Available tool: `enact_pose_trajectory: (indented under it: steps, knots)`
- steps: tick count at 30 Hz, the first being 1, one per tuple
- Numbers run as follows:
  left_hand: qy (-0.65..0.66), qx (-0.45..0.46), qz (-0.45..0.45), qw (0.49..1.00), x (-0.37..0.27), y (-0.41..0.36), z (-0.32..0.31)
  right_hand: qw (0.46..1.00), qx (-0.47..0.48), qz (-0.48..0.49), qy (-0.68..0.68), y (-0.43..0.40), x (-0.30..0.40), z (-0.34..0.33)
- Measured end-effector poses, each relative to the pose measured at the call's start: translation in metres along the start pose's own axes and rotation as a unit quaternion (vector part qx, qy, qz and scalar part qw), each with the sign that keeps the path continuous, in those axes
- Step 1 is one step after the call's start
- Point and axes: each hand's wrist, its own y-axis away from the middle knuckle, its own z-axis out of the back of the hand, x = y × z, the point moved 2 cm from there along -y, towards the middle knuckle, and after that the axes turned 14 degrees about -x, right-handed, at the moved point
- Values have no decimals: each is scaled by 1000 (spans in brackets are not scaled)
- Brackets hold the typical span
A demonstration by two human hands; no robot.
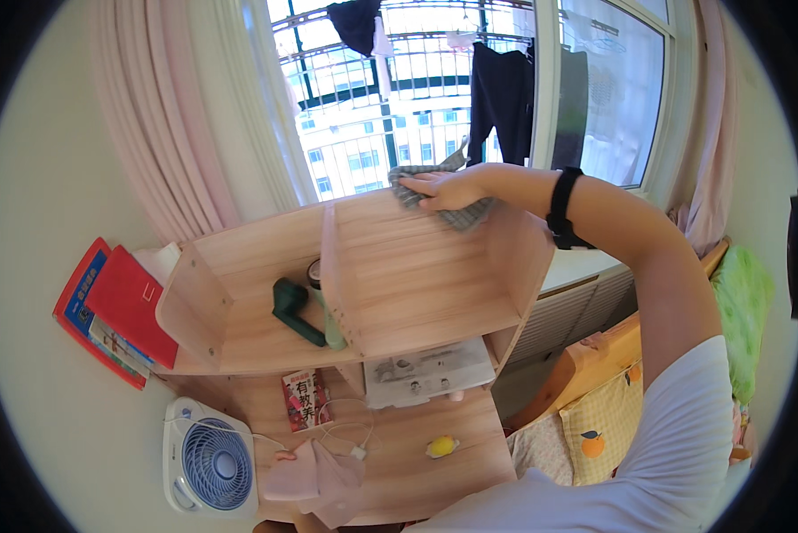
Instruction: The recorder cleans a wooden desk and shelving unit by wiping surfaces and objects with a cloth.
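Note:
My right hand (453, 189) presses a grey checked cloth (467, 214) against the top edge of the wooden desk hutch (425, 266), near its right end. Low in the view, my left hand (285, 456) is mostly hidden by a pale pink cloth (312, 476) above the desktop; a fingertip shows at the cloth's edge. A dark green hair dryer (297, 313) and a light green bottle (334, 333) lie in the hutch's left compartment. The right compartment holds nothing visible.
On the desktop are a white box fan (217, 460), a red book (305, 400), a white cable with charger (358, 452) and a yellow toy (443, 446). Papers (429, 373) fill a lower shelf. Red folders (132, 306) stand left; a window with hanging trousers (502, 100) is behind.

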Motion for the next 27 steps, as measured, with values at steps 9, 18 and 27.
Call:
enact_pose_trajectory:
  steps: [9,18,27]
  knots:
    - [14,-23,74,997,42,-2,71,983,107,-68,-135,-80,88,1]
    - [38,17,91,995,83,-5,105,930,-128,148,-311,-18,137,-27]
    - [136,156,149,967,114,-11,71,861,-422,250,-134,54,216,-97]
